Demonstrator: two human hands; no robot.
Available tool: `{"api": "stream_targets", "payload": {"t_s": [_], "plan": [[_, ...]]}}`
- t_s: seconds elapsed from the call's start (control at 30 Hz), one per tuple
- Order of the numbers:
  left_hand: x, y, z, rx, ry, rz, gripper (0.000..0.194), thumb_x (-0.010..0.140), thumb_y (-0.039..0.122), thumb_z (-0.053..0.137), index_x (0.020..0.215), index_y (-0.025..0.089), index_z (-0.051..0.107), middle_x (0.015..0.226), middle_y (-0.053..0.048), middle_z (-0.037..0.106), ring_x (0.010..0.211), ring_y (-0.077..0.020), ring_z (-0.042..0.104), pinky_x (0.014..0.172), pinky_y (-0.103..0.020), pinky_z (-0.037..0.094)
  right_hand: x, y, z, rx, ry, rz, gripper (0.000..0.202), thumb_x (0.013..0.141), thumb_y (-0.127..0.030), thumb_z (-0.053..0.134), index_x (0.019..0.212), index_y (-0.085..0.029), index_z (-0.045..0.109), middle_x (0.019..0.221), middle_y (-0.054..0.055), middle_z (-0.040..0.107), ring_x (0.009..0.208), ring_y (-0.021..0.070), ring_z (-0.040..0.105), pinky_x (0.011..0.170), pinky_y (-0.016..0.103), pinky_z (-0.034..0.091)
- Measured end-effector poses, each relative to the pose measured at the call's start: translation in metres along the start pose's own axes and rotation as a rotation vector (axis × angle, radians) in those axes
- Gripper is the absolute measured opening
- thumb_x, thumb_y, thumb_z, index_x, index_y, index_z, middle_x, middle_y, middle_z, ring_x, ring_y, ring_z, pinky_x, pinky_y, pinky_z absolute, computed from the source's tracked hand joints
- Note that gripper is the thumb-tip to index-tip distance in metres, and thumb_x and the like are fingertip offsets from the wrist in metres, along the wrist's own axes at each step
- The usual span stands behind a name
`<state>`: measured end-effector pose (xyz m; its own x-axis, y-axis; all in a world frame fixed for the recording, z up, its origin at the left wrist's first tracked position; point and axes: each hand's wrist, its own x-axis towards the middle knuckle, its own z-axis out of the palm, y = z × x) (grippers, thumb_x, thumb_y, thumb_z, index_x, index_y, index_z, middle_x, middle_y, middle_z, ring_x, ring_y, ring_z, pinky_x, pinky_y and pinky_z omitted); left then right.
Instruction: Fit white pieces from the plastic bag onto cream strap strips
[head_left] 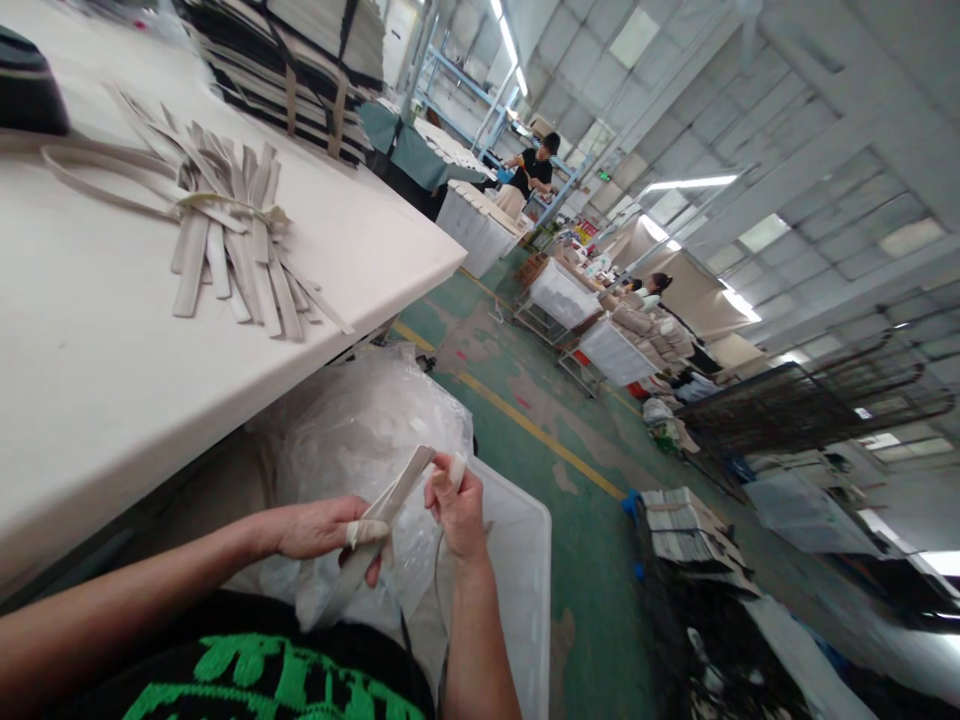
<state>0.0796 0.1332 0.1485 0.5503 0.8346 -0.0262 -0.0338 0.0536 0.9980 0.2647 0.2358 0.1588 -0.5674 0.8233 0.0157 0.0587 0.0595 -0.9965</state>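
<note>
My left hand point(345, 532) is closed around a light grey fabric strip point(401, 487), which slants up to the right and hangs down below the fingers. A pale band is wrapped round the left thumb or finger. At the strip's upper end, my right hand point(459, 505) is closed, its thumb and finger pinching the strip. Another length of strip hangs below the right hand. On the table point(135, 390) at the upper left lies a tied bundle of similar grey strips point(236, 225), with a long loop at its left.
Beneath my hands is a white plastic bin point(525, 560) with clear plastic sheeting point(375, 400). Stacked dark and grey fabric point(292, 70) stands at the table's back. Two people work at far stations. Fabric stacks point(686, 525) are at the right.
</note>
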Motion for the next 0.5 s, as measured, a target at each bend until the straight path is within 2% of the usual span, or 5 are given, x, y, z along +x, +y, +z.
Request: {"api": "stream_targets", "payload": {"t_s": [0.1,0.17,0.27,0.4,0.5], "plan": [[0.004,0.003,0.005,0.01,-0.04,-0.013,0.065,0.094,0.064,0.036,0.078,0.019,0.08,0.069,-0.006,0.072,0.055,-0.0148,0.05,0.058,-0.025,0.042,0.009,-0.008,0.002,-0.034,0.008,-0.017,0.048,0.077,-0.058,0.072,0.093,-0.012,0.073,0.05,-0.006,0.044,0.042,0.0057,0.03,0.041,0.02,0.026],[0.006,0.001,0.006,-0.024,-0.016,-0.02,0.063,0.093,0.064,0.039,0.08,0.017,0.079,0.071,-0.007,0.073,0.057,-0.0151,0.052,0.059,-0.025,0.043,0.009,-0.014,0.002,-0.044,0.033,-0.026,0.041,0.078,-0.053,0.073,0.083,-0.013,0.072,0.049,-0.007,0.042,0.042,0.0057,0.031,0.041,0.02,0.027],[0.01,-0.006,0.006,-0.136,0.126,-0.006,0.055,0.09,0.063,0.047,0.094,0.016,0.074,0.083,-0.008,0.073,0.068,-0.0177,0.058,0.065,-0.026,0.045,0.005,-0.019,0.001,-0.034,0.053,-0.012,0.037,0.081,-0.05,0.071,0.078,-0.013,0.071,0.047,-0.007,0.042,0.041,0.0056,0.031,0.04,0.02,0.026],[0.02,-0.011,0.007,-0.157,0.38,0.039,0.048,0.088,0.059,0.055,0.069,0.016,0.064,0.065,-0.001,0.059,0.063,-0.0145,0.05,0.063,-0.024,0.041,-0.002,-0.018,0.002,-0.025,0.115,0.03,0.038,0.084,-0.05,0.067,0.083,-0.012,0.071,0.046,-0.007,0.042,0.04,0.0054,0.031,0.039,0.019,0.023],[0.025,-0.011,0.009,-0.117,0.405,0.032,0.044,0.085,0.057,0.059,0.064,0.018,0.06,0.059,0.001,0.053,0.059,-0.014,0.048,0.06,-0.024,0.04,-0.007,-0.013,0.003,-0.01,0.178,0.041,0.039,0.084,-0.052,0.066,0.085,-0.013,0.071,0.046,-0.006,0.043,0.04,0.006,0.032,0.039,0.019,0.024]]}}
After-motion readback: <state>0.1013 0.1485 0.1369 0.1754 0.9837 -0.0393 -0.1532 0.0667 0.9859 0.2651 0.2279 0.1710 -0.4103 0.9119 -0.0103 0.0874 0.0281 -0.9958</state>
